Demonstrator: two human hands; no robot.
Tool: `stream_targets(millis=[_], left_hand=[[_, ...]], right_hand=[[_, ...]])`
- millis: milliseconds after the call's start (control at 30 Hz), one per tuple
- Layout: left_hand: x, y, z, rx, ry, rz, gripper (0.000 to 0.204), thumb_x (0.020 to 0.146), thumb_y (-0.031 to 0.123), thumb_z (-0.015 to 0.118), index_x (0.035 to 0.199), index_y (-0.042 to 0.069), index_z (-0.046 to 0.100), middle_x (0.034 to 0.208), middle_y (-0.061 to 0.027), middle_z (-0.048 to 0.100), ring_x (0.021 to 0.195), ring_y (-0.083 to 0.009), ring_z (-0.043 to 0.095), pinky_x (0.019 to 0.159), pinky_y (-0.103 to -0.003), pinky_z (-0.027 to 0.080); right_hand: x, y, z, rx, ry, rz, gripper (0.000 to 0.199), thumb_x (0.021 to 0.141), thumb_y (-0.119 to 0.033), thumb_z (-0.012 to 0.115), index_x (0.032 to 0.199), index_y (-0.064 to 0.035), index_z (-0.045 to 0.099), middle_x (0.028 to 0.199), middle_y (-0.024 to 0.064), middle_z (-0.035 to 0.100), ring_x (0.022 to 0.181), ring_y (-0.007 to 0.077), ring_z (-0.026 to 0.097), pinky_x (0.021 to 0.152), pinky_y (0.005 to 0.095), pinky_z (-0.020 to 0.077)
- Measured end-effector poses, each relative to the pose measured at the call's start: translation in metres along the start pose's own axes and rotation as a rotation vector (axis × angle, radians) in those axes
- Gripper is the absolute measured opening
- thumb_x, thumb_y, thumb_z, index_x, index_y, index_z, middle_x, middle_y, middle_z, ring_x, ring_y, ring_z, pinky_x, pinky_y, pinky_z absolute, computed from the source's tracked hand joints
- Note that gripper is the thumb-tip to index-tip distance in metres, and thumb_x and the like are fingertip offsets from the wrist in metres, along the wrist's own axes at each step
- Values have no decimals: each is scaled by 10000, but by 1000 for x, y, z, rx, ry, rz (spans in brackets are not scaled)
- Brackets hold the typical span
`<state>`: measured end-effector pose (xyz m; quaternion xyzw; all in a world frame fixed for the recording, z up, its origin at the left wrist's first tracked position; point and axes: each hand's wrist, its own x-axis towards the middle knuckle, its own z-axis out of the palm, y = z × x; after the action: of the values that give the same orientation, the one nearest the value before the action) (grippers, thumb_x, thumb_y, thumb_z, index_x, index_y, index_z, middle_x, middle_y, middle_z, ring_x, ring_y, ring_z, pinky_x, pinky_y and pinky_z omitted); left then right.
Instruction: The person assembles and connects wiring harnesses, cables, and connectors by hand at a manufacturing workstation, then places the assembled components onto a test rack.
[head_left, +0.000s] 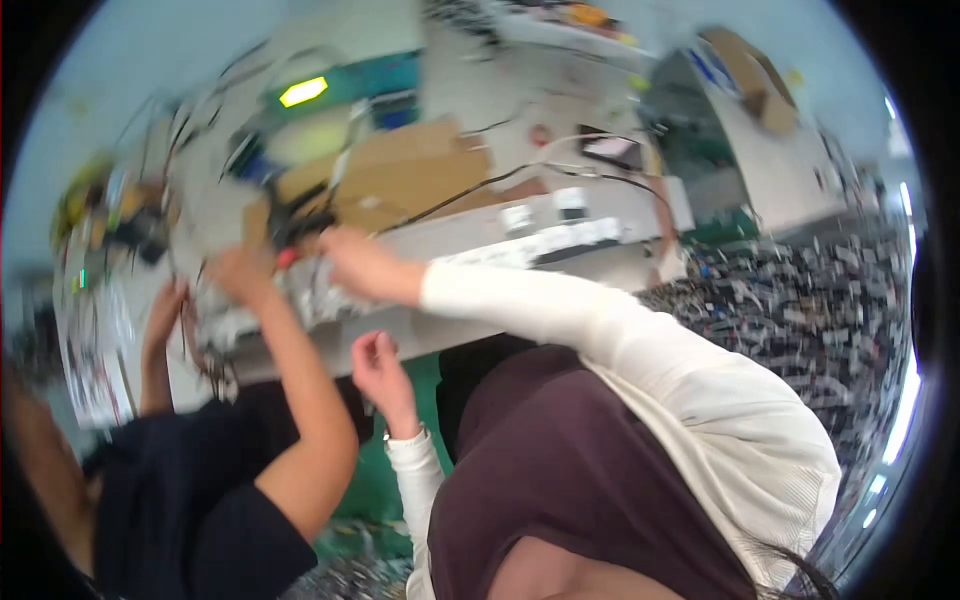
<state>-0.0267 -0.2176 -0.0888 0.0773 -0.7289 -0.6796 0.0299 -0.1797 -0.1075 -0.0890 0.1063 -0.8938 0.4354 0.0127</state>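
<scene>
My right hand (362, 264) reaches across the bench front beside a black tool (298, 212) and a small red piece (289, 257). Its fingers point down and are blurred, so what they touch or hold cannot be made out. My left hand (380, 372) is raised just off the bench's front edge, fingers curled in; anything between them is hidden. Left of my right hand, a co-worker's hand (240, 275) works over a heap of small whitish parts (225, 322), and the co-worker's other hand (170, 305) is at its left side.
Brown cardboard (390, 170) lies mid-bench under a black cable (450, 202). A row of white blocks (540, 243) and two white cubes, one being a small cube (516, 218), stand to the right. A dark flat device (612, 150) lies beyond; an open cardboard box (752, 80) is at far right.
</scene>
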Motion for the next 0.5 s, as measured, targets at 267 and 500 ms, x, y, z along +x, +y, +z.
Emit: stream_targets(millis=[267, 500], left_hand=[[64, 30, 55, 1097, 64, 637, 617, 992, 354, 586, 1383, -105, 460, 1440, -295, 450, 1354, -429, 411, 1128, -467, 332], [61, 33, 62, 1414, -15, 496, 736, 969, 465, 586, 1410, -104, 433, 1470, -287, 432, 1379, -411, 403, 1140, -444, 335]], right_hand=[[-61, 39, -189, 87, 122, -244, 583, 875, -336, 703, 1336, -24, 530, 1224, 219, 614, 1161, 400, 579, 1005, 458, 457], [-213, 300, -436, -661, 428, 493, 273, 843, -193, 633, 1088, -109, 719, 983, 129, 698, 950, 333, 662, 853, 439, 522]])
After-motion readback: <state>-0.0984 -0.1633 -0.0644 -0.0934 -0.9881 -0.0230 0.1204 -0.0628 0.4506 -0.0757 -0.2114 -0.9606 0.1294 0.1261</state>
